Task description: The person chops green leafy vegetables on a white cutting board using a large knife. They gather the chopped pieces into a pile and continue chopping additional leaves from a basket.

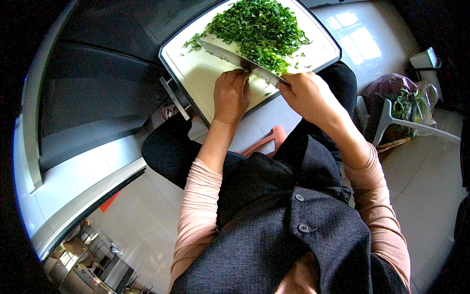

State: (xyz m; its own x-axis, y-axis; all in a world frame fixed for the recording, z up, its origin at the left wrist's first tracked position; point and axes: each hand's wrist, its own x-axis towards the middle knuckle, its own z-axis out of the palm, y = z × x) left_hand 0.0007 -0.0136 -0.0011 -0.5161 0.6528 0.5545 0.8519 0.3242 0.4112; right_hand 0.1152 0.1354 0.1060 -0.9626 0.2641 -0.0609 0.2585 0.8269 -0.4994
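My right hand (310, 95) grips the handle of a kitchen knife (224, 54), most of the handle hidden in the fist. The blade slants up and left across a white cutting board (198, 82) with a dark rim. Against the near side of the blade are the bent fingers of my left hand (230, 96); whether they pinch anything is hidden. Bits of green cling around the blade there. A large heap of finely chopped leafy greens (262, 31) covers the far part of the board, with loose scraps scattered around it.
To the right, plastic bags (394, 84) with leafy greens (405, 104) lie on the tiled floor (415, 165). A brush with a pale handle (415, 123) stands close by. A coral plastic piece (270, 139) shows below the board, and a dark cabinet (99, 99) rises at left.
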